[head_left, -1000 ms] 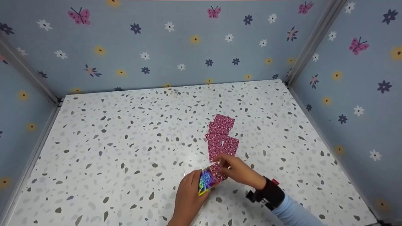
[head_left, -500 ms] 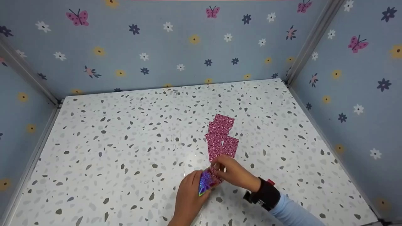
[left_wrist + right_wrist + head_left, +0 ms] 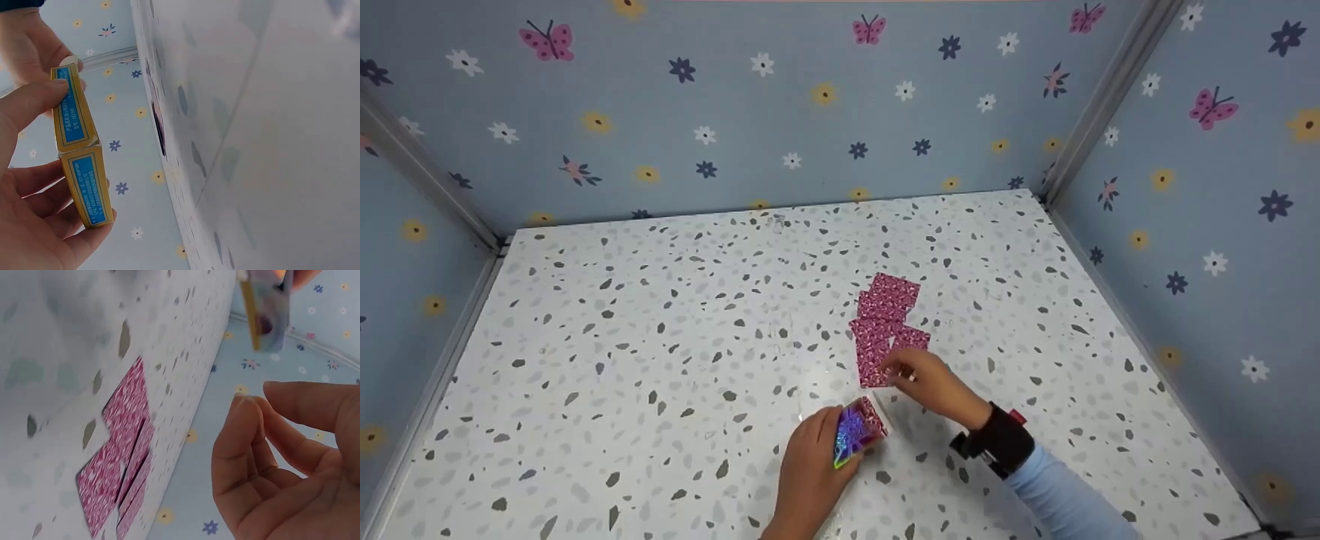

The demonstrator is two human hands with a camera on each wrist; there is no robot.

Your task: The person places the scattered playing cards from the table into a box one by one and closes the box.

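Note:
My left hand (image 3: 814,457) grips a small card box (image 3: 855,435), shiny and rainbow-coloured on its face. The left wrist view shows the yellow and blue sides of that box (image 3: 79,129), with thumb and fingers on them. Pink patterned card shows at the box's end nearest my right hand. My right hand (image 3: 934,382) is over the loose playing cards (image 3: 874,345), which lie face down and overlap on the table. In the right wrist view its fingers are loosely bent, with a gap to the thumb and nothing between them.
A white speckled table (image 3: 622,360) lies beneath both hands. Blue walls (image 3: 780,105) with flowers and butterflies rise at the back and both sides. A black strap (image 3: 1009,442) with a small device is on my right wrist.
The pink card that stuck out of the box has slid further in. My right hand has left the box and moved up over the loose cards. My left hand has stayed put.

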